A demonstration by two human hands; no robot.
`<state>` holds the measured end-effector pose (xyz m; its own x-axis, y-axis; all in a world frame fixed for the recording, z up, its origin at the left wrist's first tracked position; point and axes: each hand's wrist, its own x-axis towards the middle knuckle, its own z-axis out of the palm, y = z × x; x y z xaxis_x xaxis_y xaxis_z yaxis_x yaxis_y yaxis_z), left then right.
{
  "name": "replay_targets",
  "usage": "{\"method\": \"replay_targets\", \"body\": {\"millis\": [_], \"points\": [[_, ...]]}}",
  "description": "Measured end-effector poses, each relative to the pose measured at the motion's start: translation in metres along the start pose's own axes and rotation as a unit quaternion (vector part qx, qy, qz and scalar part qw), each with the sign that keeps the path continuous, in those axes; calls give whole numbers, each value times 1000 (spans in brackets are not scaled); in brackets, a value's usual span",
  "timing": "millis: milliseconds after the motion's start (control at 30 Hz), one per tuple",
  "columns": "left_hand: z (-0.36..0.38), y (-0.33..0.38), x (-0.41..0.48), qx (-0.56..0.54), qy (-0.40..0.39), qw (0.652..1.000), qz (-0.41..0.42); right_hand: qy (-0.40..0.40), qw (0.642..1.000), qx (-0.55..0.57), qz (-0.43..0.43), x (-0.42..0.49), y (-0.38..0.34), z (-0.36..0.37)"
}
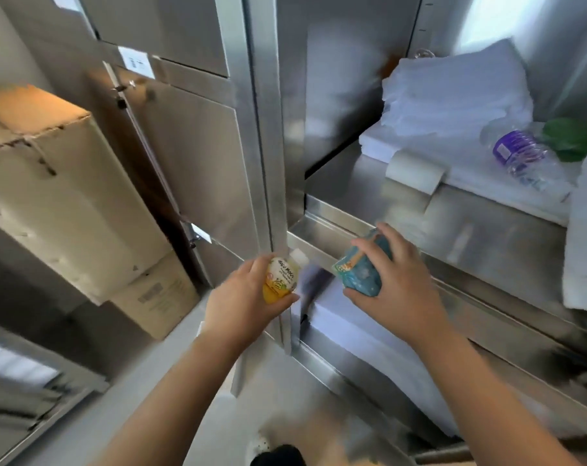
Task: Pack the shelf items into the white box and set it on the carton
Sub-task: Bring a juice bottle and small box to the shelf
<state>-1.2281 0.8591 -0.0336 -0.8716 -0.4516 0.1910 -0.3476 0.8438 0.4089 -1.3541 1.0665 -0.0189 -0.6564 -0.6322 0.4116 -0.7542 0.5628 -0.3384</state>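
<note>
My left hand grips a small yellow drink bottle with a white cap, held in front of the steel shelf post. My right hand grips a teal printed packet just beside it, over the lower shelf. Below both hands a white box-like stack lies on the lower shelf; the frame is blurred, so I cannot tell whether it is the white box. Stacked cardboard cartons stand at the left against the wall.
The upper steel shelf carries folded white sheets, a roll of tape, a clear bottle with a purple label and something green. Steel cabinet doors fill the middle. Grey floor lies below.
</note>
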Motion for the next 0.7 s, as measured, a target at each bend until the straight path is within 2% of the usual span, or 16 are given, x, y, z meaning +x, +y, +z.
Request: {"method": "replay_targets", "body": {"millis": [200, 400, 700], "points": [[-50, -66, -58, 18, 54, 994, -96, -49, 992, 47, -105, 16, -90, 34], [-104, -135, -133, 14, 111, 973, -202, -78, 972, 83, -206, 18, -198, 67], [-226, -274, -299, 60, 171, 932, -313, -113, 926, 144, -329, -27, -434, 125]]}}
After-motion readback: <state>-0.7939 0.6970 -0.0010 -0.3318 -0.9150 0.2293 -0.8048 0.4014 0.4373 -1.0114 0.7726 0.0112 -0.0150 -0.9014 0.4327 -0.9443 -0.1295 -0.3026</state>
